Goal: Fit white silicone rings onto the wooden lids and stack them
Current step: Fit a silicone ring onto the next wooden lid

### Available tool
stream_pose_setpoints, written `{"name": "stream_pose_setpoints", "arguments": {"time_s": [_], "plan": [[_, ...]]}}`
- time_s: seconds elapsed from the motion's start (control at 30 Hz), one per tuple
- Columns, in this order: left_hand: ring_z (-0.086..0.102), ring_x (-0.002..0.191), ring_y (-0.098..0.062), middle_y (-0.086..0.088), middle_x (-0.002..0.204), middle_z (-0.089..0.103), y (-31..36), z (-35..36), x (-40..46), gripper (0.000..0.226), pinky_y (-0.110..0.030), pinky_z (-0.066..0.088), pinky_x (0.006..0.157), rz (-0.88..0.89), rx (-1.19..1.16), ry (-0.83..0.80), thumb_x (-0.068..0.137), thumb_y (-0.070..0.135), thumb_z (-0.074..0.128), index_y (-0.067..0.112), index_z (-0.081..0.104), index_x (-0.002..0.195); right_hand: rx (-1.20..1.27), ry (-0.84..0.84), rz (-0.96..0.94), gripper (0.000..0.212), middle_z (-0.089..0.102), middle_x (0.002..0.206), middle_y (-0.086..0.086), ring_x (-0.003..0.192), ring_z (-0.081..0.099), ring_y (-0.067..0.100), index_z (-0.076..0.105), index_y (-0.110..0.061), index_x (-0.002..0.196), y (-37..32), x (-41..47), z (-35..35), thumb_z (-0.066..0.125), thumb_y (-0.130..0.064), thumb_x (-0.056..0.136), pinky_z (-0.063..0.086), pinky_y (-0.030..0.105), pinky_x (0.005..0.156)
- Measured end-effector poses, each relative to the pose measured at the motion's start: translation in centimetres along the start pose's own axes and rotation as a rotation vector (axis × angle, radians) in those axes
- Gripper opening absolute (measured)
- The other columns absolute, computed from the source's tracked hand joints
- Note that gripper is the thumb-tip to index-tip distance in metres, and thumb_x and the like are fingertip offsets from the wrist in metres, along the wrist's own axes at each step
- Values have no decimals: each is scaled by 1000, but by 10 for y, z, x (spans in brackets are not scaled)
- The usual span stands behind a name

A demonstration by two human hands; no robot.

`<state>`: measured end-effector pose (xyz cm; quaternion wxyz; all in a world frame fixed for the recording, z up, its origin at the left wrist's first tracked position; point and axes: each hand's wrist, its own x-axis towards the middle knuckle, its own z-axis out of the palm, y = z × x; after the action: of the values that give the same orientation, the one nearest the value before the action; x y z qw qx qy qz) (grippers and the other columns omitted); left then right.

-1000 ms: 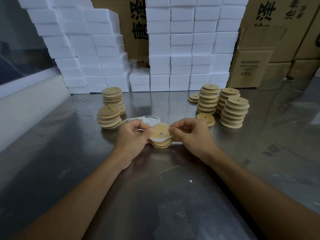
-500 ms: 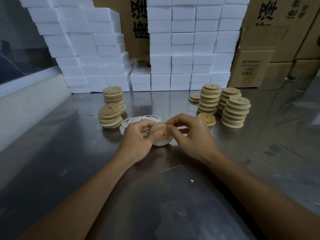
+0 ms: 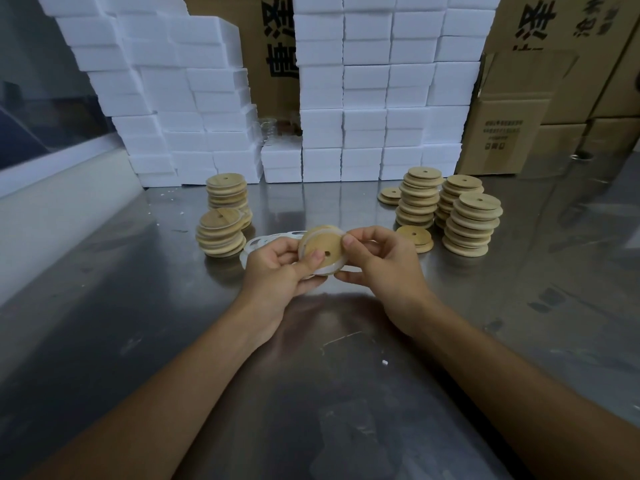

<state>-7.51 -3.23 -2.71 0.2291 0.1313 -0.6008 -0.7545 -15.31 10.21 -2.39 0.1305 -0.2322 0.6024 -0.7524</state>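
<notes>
Head view: wooden lid (image 3: 320, 249) sits between both hands above the steel table (image 3: 173, 323), flat face tilted toward the camera. Left hand (image 3: 277, 268) pinches its left edge, thumb on the face; right hand (image 3: 381, 261) pinches the white silicone ring (image 3: 330, 268) at the right rim. Loose rings (image 3: 266, 242) just behind the left hand. Ringed stacks (image 3: 221, 233) farther left, bare-lid stacks (image 3: 467, 223) right, both apart; nothing blocks.

Both forearms are bare to the frame's edge (no sleeves), and the hands (image 3: 332, 268) wear nothing.
</notes>
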Motion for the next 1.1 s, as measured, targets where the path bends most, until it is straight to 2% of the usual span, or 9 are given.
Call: {"name": "stream_pose_setpoints", "arguments": {"time_s": [0.07,0.17,0.27,0.33,0.47,0.57,0.77,0.97,1.1], "plan": [[74,87,-27,-17,93,74,-2,3,-1,14,-34,62,71,34,108,-23,82,0,73,1,61,91,-91,26,-41,7,71,81,11,77,70,20,64,-7,90,1,-1,0,61,-6,95,60,31,63],[72,76,-19,-9,82,73,-8,5,1,20,-28,59,60,131,315,-78,80,4,78,9,59,79,-460,39,-294,14,69,81,3,78,68,17,64,-12,87,0,-1,-5,59,0,93,59,36,69],[55,53,1,15,56,61,-12,1,0,24,-11,42,51,347,706,-139,78,30,76,30,58,62,-738,-103,-492,14,69,83,-3,80,62,10,67,-12,92,-6,-4,-7,59,-1,91,52,28,73],[47,45,-2,16,48,53,-12,-2,-2,28,-12,33,44,442,873,-159,76,49,60,33,53,54,-793,-189,-525,14,69,83,-3,81,62,10,67,-12,94,-8,-5,-5,58,-2,91,50,24,72],[42,46,-6,3,50,51,-10,-4,-1,43,-27,38,45,503,851,-130,79,57,55,22,50,54,-566,-143,-371,6,70,85,-2,80,65,6,68,-7,94,-7,-4,-6,62,-6,93,55,25,74],[53,56,-23,-9,58,58,-8,-2,-3,55,-45,45,58,516,857,-129,78,60,55,8,59,63,-366,-106,-221,5,70,80,8,73,66,12,66,-2,90,-6,-3,-8,64,-6,93,57,29,72],[57,66,-33,-17,67,62,-7,-1,-3,46,-51,47,65,505,800,-166,84,47,65,3,65,71,-233,-97,-92,8,67,79,23,75,63,30,65,0,87,-11,3,-12,61,-2,93,57,48,80],[66,76,-31,-14,79,72,-8,-2,-1,24,-43,53,72,461,655,-135,88,27,71,3,74,88,-151,-133,-62,10,72,72,9,68,70,17,67,-3,87,-6,3,-13,61,-8,93,60,28,66],[46,43,-5,6,54,57,-11,-3,2,32,-16,36,44,391,563,-147,88,29,70,-3,71,89,-89,-138,10,15,72,69,5,66,71,15,67,-1,86,-6,5,-13,58,-7,96,57,23,62]]}}
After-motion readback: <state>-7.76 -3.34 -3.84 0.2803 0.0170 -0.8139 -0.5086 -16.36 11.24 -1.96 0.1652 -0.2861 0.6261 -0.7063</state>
